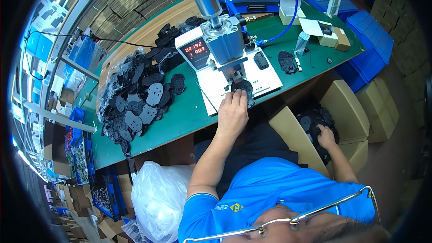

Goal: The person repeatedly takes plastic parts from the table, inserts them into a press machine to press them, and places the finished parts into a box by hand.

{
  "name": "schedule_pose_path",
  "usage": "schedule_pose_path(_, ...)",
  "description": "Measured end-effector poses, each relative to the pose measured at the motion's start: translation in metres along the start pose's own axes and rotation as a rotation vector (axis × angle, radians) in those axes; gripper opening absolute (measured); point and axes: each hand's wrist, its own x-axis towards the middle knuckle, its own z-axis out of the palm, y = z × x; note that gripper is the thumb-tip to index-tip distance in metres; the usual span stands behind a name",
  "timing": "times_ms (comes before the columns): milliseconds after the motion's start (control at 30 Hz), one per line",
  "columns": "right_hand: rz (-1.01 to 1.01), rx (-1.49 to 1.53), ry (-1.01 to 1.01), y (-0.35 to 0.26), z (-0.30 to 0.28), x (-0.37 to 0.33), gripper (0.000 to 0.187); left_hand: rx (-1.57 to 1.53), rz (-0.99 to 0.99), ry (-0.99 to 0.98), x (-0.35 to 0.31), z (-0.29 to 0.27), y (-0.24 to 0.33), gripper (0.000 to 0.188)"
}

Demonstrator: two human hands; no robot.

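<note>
A silver pneumatic press stands on a white base at the bench's front edge. Under its head lies a black plastic plate, rounded and with holes. The fingers of my left hand are closed on the plate's near left edge; their tips are partly hidden. My right hand reaches down into an open cardboard box at the right. Its index finger is stretched out over black plastic parts in the box, and nothing shows held in it.
Many similar plates form a heap on the green bench, left of the press. Right of the press lie another black plate and small cartons. A white plastic bag stands below; blue crates stand beyond the bench's right end.
</note>
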Motion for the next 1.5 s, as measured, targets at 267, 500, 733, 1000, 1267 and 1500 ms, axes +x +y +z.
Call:
schedule_pose_path(267,-0.643,0.395,0.311,-0.208,-0.078,0.055,0.047,-0.067,-0.052,-0.056,0.002,0.001,-0.003,0.059)
schedule_pose_path(500,-1.033,0.365,0.4,-0.328,-0.104,0.094,0.053,-0.102,-0.083,-0.038,0.001,-0.004,0.004,0.057)
schedule_pose_path(733,-1.084,0.36,0.4,-0.345,-0.068,0.118,0.051,-0.132,-0.069,0.003,-0.005,-0.001,-0.002,0.056)
schedule_pose_path(1000,-1.03,0.432,0.479,-0.347,-0.054,0.124,0.049,-0.664,-0.338,-0.023,-0.024,-0.039,-0.066,0.047)
schedule_pose_path(1267,-1.028,0.455,0.488,-0.355,-0.055,0.123,0.049,0.433,-0.589,-0.163,-0.028,0.006,-0.211,0.068)
schedule_pose_path(1500,-1.041,0.464,0.491,-0.361,-0.053,0.119,0.044,0.21,-0.395,-0.16,-0.073,0.016,-0.184,0.036)
